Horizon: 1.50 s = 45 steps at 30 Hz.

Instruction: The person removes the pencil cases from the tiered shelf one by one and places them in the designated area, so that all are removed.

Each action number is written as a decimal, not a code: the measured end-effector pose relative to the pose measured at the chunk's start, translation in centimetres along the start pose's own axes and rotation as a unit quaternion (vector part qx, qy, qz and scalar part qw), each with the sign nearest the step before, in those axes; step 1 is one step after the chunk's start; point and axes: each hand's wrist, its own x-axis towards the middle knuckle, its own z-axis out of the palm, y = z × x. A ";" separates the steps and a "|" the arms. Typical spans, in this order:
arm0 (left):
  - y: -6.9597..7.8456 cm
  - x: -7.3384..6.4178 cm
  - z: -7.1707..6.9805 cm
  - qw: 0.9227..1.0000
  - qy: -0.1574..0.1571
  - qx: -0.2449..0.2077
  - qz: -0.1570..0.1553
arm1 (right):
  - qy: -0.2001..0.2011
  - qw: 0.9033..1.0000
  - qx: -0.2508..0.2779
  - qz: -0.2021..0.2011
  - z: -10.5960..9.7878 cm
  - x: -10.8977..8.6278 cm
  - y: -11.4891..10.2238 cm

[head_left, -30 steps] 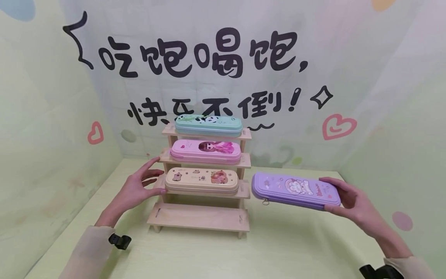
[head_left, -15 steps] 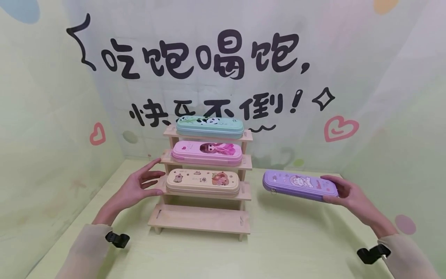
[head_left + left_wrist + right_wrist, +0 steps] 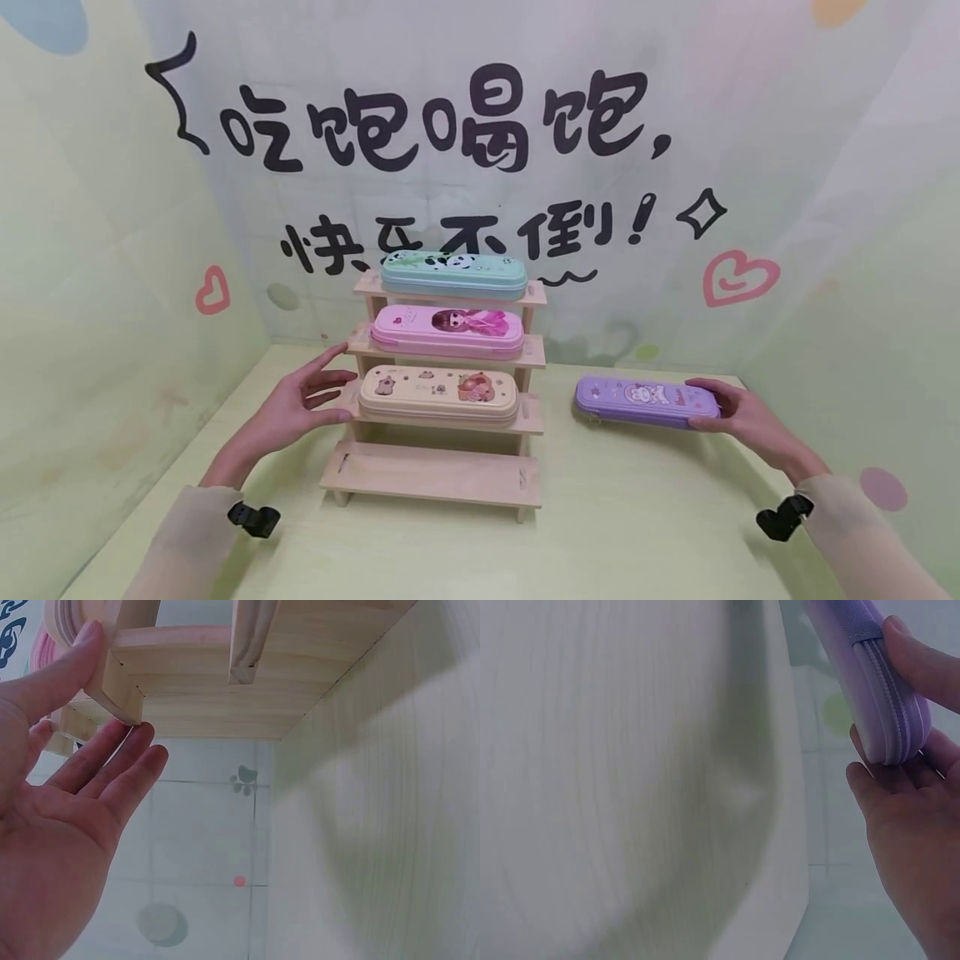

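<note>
My right hand (image 3: 746, 421) grips the right end of a purple pencil case (image 3: 641, 400) with a bunny print, held above the table to the right of a stepped wooden rack (image 3: 431, 475). Thumb and fingers lie on opposite sides of the case, whose zip edge shows in the right wrist view. At the rack's left side, my left hand (image 3: 285, 408) holds the end of a step, thumb towards the front and fingertips at the back corner. A cream pencil case (image 3: 438, 393), a pink one (image 3: 450, 329) and a mint panda one (image 3: 453, 273) lie on the upper three steps, one each.
The lowest step of the rack bears nothing. Beneath it is a pale wood-grain table (image 3: 615, 533). A printed fabric backdrop (image 3: 487, 167) with black writing rises behind, and its sides flank the table.
My right hand has carried the purple pencil case away from the rack, to the right and farther back. My left hand has stayed at the rack's left side. The view has shifted slightly.
</note>
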 end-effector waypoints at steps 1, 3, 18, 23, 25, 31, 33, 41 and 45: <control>0.0 0.0 0.0 1.000 0.000 0.001 0.000 | -0.001 1.000 0.000 0.002 0.0 0.2 0.3; -0.1 0.0 0.0 1.000 0.001 0.001 0.000 | -0.002 1.000 0.000 0.006 0.0 0.5 0.7; 0.4 -0.1 0.1 1.000 0.005 0.018 -0.009 | -0.030 0.998 -0.049 0.010 0.0 2.0 1.7; 0.4 -0.2 0.1 1.000 0.003 0.015 -0.007 | -0.038 0.994 -0.098 0.018 0.1 2.4 2.3; 0.4 -0.2 0.1 1.000 0.003 0.013 -0.007 | -0.042 0.993 -0.106 0.021 0.2 2.6 2.6; 0.3 -0.1 0.1 1.000 0.003 0.010 -0.007 | -0.050 0.992 -0.109 0.029 0.3 3.1 3.4; 0.3 -0.1 0.1 1.000 0.002 0.009 -0.007 | -0.050 0.993 -0.102 0.031 0.3 3.2 3.5; 0.3 -0.1 0.1 1.000 0.002 0.009 -0.009 | -0.040 0.995 -0.079 0.043 0.3 3.8 4.1; 0.4 -0.1 0.1 1.000 0.000 0.011 -0.008 | -0.038 0.995 -0.084 0.042 0.3 3.9 4.2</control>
